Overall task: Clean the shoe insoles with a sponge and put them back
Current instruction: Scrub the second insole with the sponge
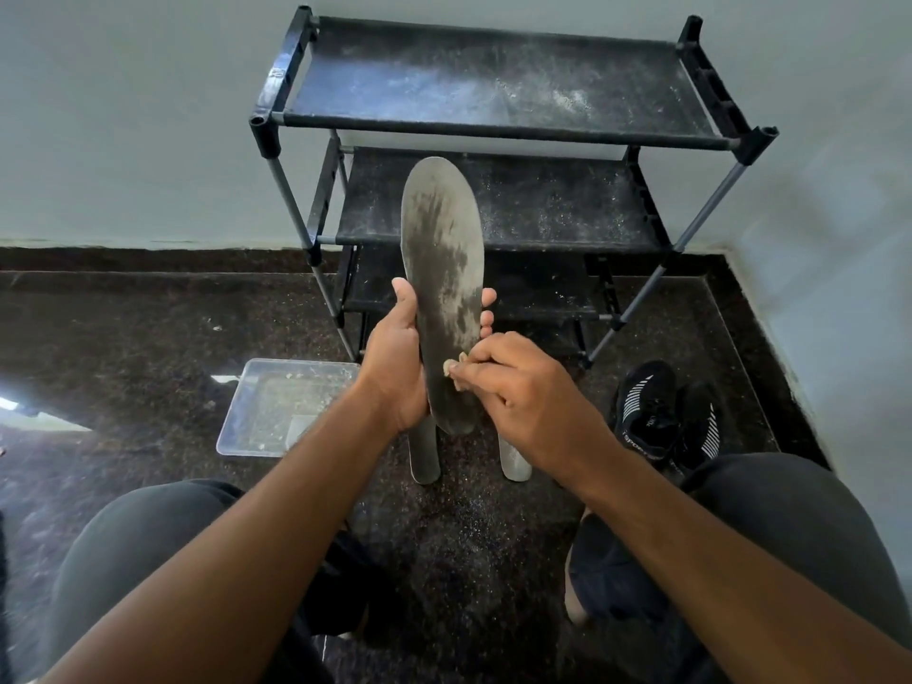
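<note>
The step in hand appears to be the scrubbing of one insole. The left hand (pixel 395 357) grips the long grey foam insole (pixel 444 269) by its lower edges, thumb on one side and fingertips curled round the other, holding it upright with the toe end toward twelve o'clock, in front of the black three-tier fabric shoe rack (pixel 493 91). The right hand (pixel 518 397) is curled and pinches a small beige sponge scrap (pixel 453 368) against the insole's lower face, toward its heel. The insole shows dark patches beside paler, dusty ones; whether the dark areas are wet or soiled cannot be told. Judged from this, the cleaning is partway done, and the next move calls for strokes up toward the toe while the left hand steadies the flexible piece against bending. On the dark speckled stone floor (pixel 148 338), two further grey insole ends (pixel 424 456) show below the hands at six o'clock, their upper parts hidden. A clear plastic rectangular tray (pixel 256 402) lies at eight o'clock of the hands, its near corner covered by the left forearm; its contents are unclear. A pair of black knit sports shoes with white stripes (pixel 661 417) stands at four o'clock, partly cut off by the right knee. Another dark shoe (pixel 607 575) sits beneath the right arm, largely concealed. Most of the sponge is hidden in the fingers.
</note>
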